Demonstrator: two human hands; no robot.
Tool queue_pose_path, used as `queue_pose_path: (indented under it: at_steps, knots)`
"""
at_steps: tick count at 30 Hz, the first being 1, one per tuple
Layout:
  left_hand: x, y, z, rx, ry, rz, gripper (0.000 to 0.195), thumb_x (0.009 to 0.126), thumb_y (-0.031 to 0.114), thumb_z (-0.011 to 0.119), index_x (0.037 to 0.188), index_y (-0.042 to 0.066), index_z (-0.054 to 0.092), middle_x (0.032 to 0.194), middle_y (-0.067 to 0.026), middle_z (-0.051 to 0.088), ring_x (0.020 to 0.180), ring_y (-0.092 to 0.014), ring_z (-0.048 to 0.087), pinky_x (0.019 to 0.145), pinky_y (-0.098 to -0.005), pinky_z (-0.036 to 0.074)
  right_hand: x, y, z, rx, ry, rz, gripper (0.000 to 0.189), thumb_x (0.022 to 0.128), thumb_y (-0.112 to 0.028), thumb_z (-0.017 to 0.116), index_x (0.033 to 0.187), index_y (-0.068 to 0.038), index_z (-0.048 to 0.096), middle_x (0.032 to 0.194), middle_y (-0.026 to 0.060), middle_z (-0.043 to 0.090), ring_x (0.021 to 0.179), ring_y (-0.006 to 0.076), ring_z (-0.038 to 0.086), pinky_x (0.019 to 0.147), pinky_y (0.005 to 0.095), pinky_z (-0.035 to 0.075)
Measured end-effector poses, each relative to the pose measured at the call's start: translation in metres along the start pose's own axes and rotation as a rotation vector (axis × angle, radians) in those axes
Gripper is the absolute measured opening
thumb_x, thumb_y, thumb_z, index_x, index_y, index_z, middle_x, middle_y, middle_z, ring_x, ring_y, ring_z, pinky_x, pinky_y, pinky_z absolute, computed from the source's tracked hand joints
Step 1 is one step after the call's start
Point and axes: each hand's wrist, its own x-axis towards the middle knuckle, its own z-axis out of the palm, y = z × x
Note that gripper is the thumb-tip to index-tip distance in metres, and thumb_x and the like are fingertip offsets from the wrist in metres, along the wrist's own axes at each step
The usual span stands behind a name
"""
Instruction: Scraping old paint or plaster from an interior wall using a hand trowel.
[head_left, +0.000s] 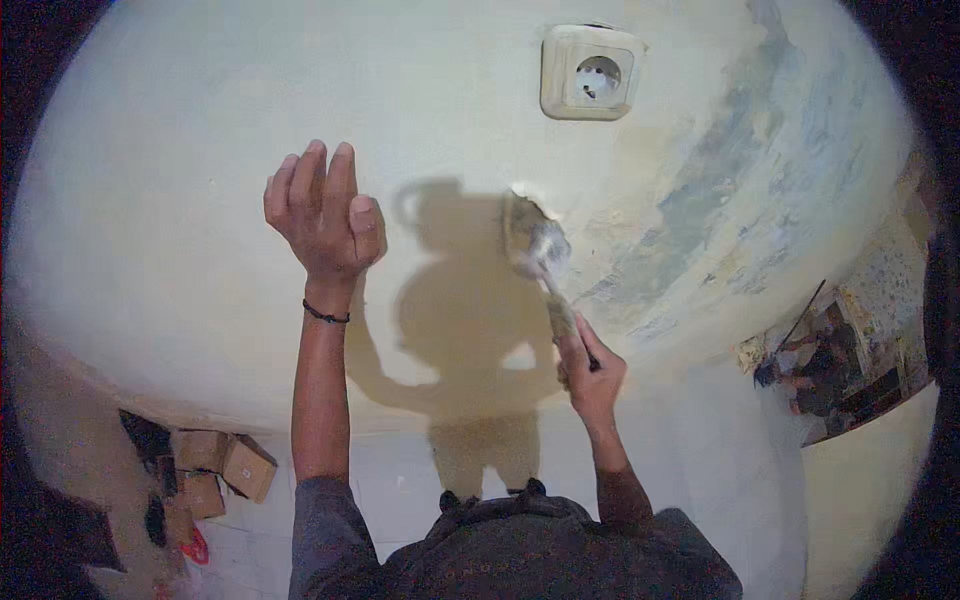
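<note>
Before me is a pale painted wall (225, 352). My left hand (322, 210) rests against it on the left, holding nothing, fingers pointing up and a dark cord bracelet at the wrist. My right hand (592, 367) grips the handle of a scraper-like tool (559, 300); its blurred metal head meets the wall at a small patch of lifted or broken paint (532, 214). Above and right of that patch is a wall socket (590, 73) in a cream frame. Rough, grey-green discoloured wall surface (697, 180) spreads to the right. My shadow falls between my hands.
At the lower left, open cardboard boxes (251, 469) lie near a red object (196, 545) on the light tiled floor (390, 517). A cluttered pile of dark items (825, 367) shows at the right, beyond the wall's edge.
</note>
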Motion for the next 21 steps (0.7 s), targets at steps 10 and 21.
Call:
queue_pose_path:
  at_steps: [10,21]
  knots:
    - [0.008,-0.006,-0.008,0.057,-0.01,0.01,0.036,0.086,0.024,0.035,0.108,0.007,0.058,0.12,-0.0093,0.046,0.116,-0.027,0.031,0.097,-0.0428,0.027,-0.015,-0.007,0.005,0.164,-0.021,0.052,0.045,0.088,-0.027,0.056,0.123,0.0,0.048,0.073,0.006,0.06,0.049,0.006,0.048,0.041,0.0216,0.039]
    - [0.004,-0.003,-0.006,0.031,-0.018,0.02,0.036,0.085,0.024,0.036,0.109,0.008,0.058,0.123,-0.0096,0.045,0.116,-0.027,0.031,0.098,-0.043,0.026,0.031,-0.084,0.029,0.325,-0.023,-0.059,0.042,0.09,-0.022,0.054,0.123,0.002,0.047,0.074,0.0071,0.059,0.047,0.0072,0.046,0.04,0.022,0.037]
